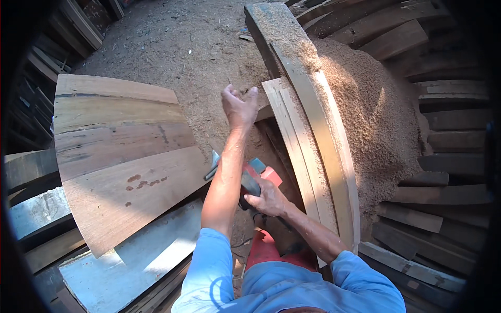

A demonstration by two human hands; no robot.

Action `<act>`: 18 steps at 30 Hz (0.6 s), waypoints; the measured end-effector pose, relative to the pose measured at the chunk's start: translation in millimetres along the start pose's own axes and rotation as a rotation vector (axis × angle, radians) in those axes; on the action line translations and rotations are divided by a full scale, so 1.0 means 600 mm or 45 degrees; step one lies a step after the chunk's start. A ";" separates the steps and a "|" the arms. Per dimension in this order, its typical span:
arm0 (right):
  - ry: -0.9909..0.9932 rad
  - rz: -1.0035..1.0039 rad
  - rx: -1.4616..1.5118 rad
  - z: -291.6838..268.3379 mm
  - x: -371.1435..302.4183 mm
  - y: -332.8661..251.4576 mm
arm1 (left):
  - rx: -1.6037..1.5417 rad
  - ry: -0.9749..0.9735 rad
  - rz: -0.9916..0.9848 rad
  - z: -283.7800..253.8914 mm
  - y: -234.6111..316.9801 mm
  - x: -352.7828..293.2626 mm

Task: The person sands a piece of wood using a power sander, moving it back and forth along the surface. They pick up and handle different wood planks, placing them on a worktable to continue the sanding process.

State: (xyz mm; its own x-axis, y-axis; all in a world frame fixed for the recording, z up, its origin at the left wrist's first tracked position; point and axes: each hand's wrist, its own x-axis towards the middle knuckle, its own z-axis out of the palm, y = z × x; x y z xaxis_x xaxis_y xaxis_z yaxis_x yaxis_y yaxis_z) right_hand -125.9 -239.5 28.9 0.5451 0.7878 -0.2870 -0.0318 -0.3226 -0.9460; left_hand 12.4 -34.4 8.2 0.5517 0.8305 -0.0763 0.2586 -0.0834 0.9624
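- Head view: the two hands are held apart, the left ahead of the right.
- Left hand (241, 109): raised near the far end of the pale slats (293, 136), fingers loosely curled — whether anything is pinched in them cannot be told.
- Right hand (269, 197): wrapped around the grey handle of a power tool (250, 183) with red and teal parts; the tool is held left of the slats, partly covered by the left forearm (224, 180).
- Pale slats: laid lengthwise beside a long tan strip (330, 172), sawdust scattered between.
- Sawdust pile (360, 120): heaped right of the strip; the far end of the long beam (279, 23) is dusted too.
- Wide wooden panel (125, 130): placed at left, made up of joined planks — dark spots are seen on the nearest one.
- Whitish board (135, 276): partly covered by the panel.
- Stacked boards (454, 125): lined up along the right edge.
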 end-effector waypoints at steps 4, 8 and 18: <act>-0.236 0.535 0.094 0.039 -0.051 -0.007 | -0.186 -0.202 -0.278 0.107 -0.080 -0.019; -0.092 0.657 0.042 0.054 -0.123 0.079 | -0.376 -0.254 -0.403 0.126 -0.094 -0.061; 0.039 0.552 -0.181 0.045 -0.215 0.196 | -0.157 -0.724 -0.545 0.055 -0.101 -0.429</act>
State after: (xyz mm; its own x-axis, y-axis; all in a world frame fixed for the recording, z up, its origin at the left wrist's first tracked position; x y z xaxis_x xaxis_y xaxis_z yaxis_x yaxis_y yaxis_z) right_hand -222.6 -364.7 -49.2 0.5313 0.5492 -0.6450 -0.1485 -0.6892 -0.7092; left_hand -119.4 -261.2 -39.3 0.7580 0.3583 -0.5449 0.4717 0.2757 0.8375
